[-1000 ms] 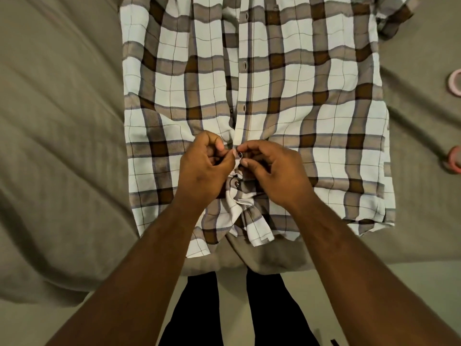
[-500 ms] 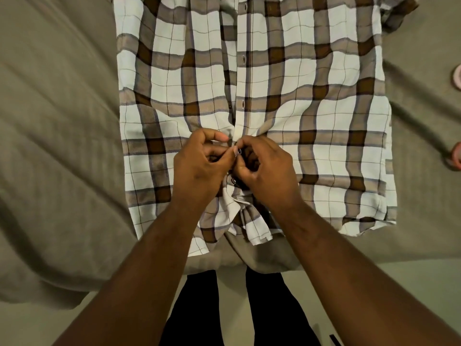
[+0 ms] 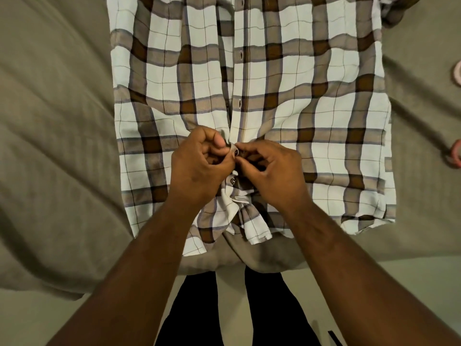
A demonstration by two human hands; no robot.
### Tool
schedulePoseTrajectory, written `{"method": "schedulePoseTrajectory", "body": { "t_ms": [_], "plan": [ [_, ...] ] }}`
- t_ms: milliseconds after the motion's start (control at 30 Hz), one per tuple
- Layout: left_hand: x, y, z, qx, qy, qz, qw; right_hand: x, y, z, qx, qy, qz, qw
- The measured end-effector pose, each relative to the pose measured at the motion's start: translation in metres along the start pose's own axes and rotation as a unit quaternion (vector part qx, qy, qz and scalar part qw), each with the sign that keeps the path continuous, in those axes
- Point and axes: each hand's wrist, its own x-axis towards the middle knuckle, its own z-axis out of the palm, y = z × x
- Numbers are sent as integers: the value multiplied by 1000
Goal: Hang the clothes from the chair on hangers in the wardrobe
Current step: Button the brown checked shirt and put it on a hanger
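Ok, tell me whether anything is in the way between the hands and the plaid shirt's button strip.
Nothing visible. The left hand and right hand pinch the front edges of the plaid shirt at a button. No hanger or wardrobe is in view, so that path cannot be judged.

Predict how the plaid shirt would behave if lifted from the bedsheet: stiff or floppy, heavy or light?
Probably floppy: the plaid shirt bunches where the left hand and right hand pinch its front. Likely light, since thin cloth ripples over the bedsheet.

One plaid shirt point(image 3: 287, 101); two hands, left hand point(image 3: 199, 168), right hand point(image 3: 273, 176); two pink rings point(image 3: 458, 74) point(image 3: 457, 154); one olive bedcover point(image 3: 55, 126).
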Motion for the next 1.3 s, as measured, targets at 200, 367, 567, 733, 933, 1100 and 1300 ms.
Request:
{"method": "schedulePoseTrajectory", "body": {
  "t_ms": [200, 367, 567, 733, 933, 1100, 1300],
  "plan": [
    [3, -1, 1, 20, -10, 17, 1000, 1, 4, -4, 105, -44, 60, 992],
    [1, -4, 3, -38, -15, -14, 999, 3, 10, -8, 201, -55, 113, 972],
    [-1, 1, 7, 19, 7, 9, 1000, 4, 7, -7, 218, -37, 140, 965],
    [-2, 7, 8, 75, 64, 7, 995, 3, 4, -4, 155, -15, 120, 980],
    [-2, 9, 11, 61, 55, -17, 996, -2, 1, 0, 167, 0, 136, 977],
    [0, 9, 10, -27, 19, -44, 998, 1, -2, 0, 174, 4, 153, 973],
    [-3, 4, 16, -111, -13, -54, 992, 4, -5, -5, 221, -18, 164, 961]
  ]
}}
